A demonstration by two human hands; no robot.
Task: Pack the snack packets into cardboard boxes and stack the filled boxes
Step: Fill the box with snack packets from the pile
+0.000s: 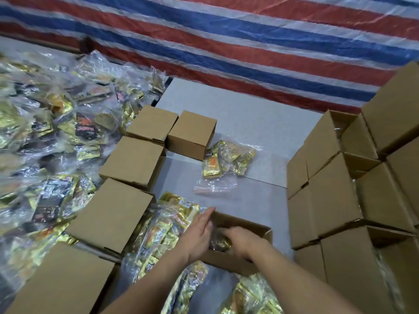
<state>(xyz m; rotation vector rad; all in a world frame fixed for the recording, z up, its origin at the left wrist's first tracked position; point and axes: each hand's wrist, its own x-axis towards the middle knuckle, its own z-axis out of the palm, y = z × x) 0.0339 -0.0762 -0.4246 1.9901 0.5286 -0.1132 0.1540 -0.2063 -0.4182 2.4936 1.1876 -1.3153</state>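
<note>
Pressing bagged packets [218, 242] into open box [240, 225], right hand [241, 242] grip holding them, left hand [199, 234] flat, print unreadable

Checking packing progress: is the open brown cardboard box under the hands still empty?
No, the open brown cardboard box already holds a gold snack packet, which the right hand presses down inside it.

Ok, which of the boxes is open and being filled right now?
The box nearest the camera, under both hands: its top is open, with packets inside. The boxes in the left row are closed.
</note>
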